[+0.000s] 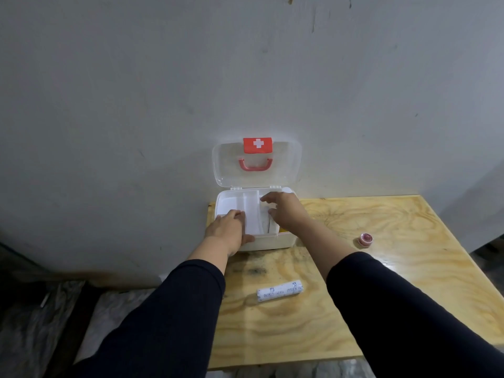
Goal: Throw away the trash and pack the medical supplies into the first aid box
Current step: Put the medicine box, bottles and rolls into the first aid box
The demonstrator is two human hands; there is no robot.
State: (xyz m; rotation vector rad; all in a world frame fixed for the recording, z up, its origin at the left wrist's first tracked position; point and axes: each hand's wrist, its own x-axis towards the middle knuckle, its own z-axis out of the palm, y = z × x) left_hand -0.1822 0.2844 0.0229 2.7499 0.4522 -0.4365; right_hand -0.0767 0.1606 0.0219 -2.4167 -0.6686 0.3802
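The white first aid box [272,242] stands at the table's far left corner, its clear lid [286,167] open against the wall. A white divided inner tray [231,204] sits tilted in the box. My left hand [226,230] grips the tray's front left, thumb on the box front. My right hand [286,211] curls over the tray's right edge. Something yellow [283,230] shows inside the box under the tray. A white wrapped gauze roll [279,291] lies on the table between my arms. A small red-lidded jar [365,238] stands to the right.
The plywood table [395,282] stands against a grey wall [245,77]. Its left edge runs just beside the box. Crumpled plastic sheeting [54,323] covers the floor to the left, below the table.
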